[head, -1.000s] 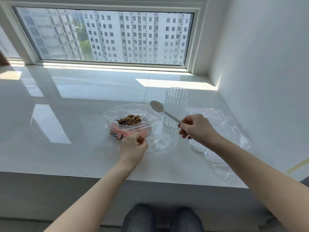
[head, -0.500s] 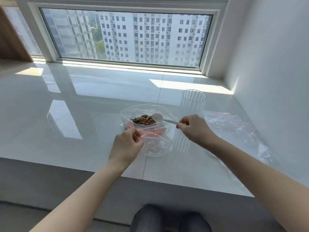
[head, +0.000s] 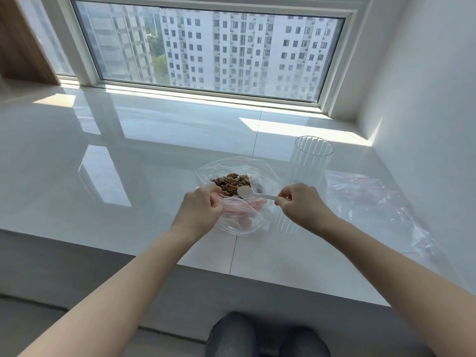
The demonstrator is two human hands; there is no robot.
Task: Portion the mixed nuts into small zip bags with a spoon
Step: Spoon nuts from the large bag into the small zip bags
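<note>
A clear bag (head: pixel 268 173) of brown mixed nuts (head: pixel 231 182) stands open on the white sill. In front of it lies a small clear zip bag (head: pixel 240 219) with pink showing through; my left hand (head: pixel 201 211) pinches its near edge. My right hand (head: pixel 301 206) pinches the handle of a white plastic spoon (head: pixel 253 194). The spoon's bowl is empty and hovers at the near edge of the nuts, over the small bag's mouth.
A tall ribbed clear cup (head: pixel 310 161) stands right behind my right hand. More clear zip bags with red strips (head: pixel 373 199) lie to the right by the white wall. The sill's front edge (head: pixel 231 273) runs just below my forearms.
The spoon has come down from beside the cup to the nuts bag, then drawn a little nearer me. My left hand keeps its hold on the small bag. The camera has swung left.
</note>
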